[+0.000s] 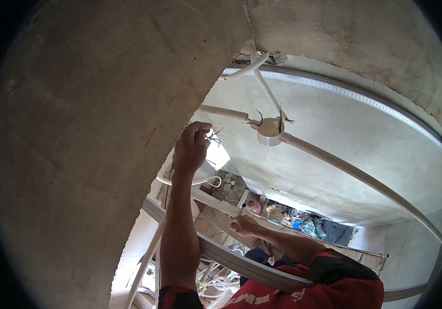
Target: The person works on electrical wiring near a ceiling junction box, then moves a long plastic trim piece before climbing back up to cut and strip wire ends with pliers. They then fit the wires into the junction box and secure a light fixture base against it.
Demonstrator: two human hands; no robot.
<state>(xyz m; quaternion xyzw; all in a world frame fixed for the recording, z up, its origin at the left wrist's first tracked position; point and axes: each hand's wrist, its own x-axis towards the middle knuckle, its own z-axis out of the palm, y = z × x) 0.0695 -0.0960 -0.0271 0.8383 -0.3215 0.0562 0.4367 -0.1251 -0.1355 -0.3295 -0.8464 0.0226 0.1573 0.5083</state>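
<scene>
Head cam: L grip (pixel 191 145) curled near-shut, prob. on wires (pixel 214 137).

Thin wires (pixel 214 137), some dark and some bluish, fan out in loose, bent strands from the fingertips of the raised left hand (pixel 192 147). Near them, a round, cream-coloured junction box (pixel 270 135) sits between pale conduits (pixel 349 167) that meet its sides. Dark, curved wire ends (pixel 281 119) stick out around the box, spread apart and unjoined to the held strands.
</scene>
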